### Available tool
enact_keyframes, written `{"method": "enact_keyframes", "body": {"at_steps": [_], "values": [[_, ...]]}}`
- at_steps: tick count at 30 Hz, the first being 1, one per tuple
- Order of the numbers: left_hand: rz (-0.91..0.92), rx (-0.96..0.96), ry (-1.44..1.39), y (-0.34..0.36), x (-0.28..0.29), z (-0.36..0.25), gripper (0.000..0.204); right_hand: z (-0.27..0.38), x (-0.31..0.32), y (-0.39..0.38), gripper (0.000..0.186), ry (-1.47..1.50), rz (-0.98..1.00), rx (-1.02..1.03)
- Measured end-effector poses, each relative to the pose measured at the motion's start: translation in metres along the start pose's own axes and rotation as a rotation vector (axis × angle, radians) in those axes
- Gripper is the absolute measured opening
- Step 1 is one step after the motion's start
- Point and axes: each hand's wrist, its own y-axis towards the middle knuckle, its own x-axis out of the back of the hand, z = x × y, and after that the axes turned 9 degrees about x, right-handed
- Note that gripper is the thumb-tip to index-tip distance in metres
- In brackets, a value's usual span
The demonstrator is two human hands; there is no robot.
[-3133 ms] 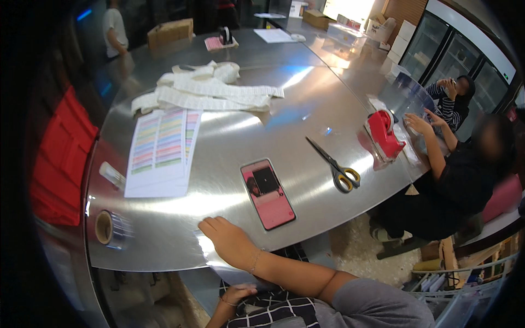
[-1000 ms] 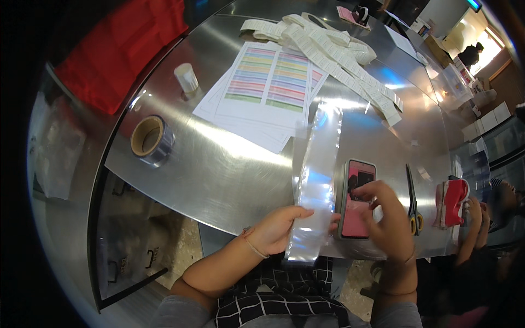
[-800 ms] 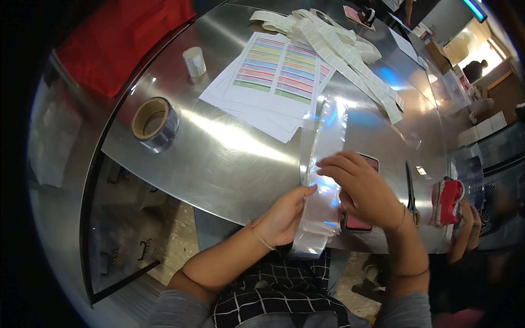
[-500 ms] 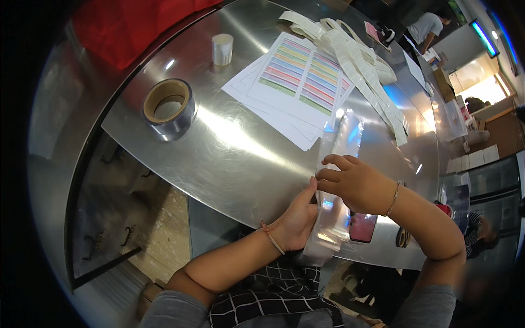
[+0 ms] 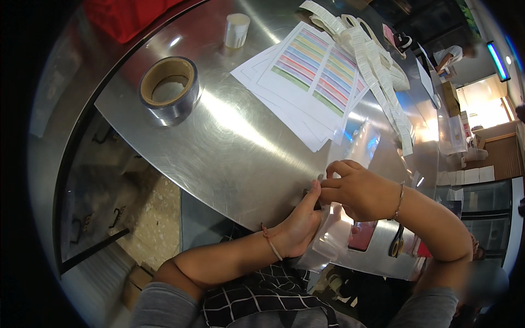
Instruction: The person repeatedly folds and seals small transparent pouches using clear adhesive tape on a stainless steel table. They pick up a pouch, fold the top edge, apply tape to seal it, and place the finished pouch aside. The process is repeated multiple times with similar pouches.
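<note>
A metal table (image 5: 235, 164) spreads across the scene. On its left side stands a wide roll of clear tape (image 5: 185, 113) with a brown core, and farther off a small white roll (image 5: 237, 31) sits upright. Overlapping paper sheets (image 5: 306, 76), the top one banded in coloured rows, lie toward the far middle, and just beyond them white printed strips (image 5: 377, 65) are heaped in loose loops. At the near right edge lie a pink-screened phone (image 5: 362, 236), partly hidden, and dark-handled scissors (image 5: 396, 244). Red material (image 5: 126, 16) shows at far left; a person (image 5: 451, 56) in a pale top is at far right.
</note>
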Motion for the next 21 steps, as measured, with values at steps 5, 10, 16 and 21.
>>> {"method": "enact_keyframes", "body": {"at_steps": [5,10,16,21], "values": [[-0.096,-0.052,0.037,-0.002,-0.003,0.001,0.114,0.004,0.015,0.002,0.036,-0.099,0.163,0.005],[-0.133,-0.049,0.098,-0.007,-0.008,-0.003,0.097,0.024,0.017,0.002,0.023,-0.200,0.104,0.004],[-0.237,-0.201,0.153,-0.003,-0.016,0.001,0.072,0.059,0.010,-0.010,0.017,-0.284,0.030,0.019],[-0.281,-0.183,0.078,-0.001,-0.011,0.004,0.066,0.076,-0.010,-0.006,0.020,-0.347,-0.042,0.059]]}}
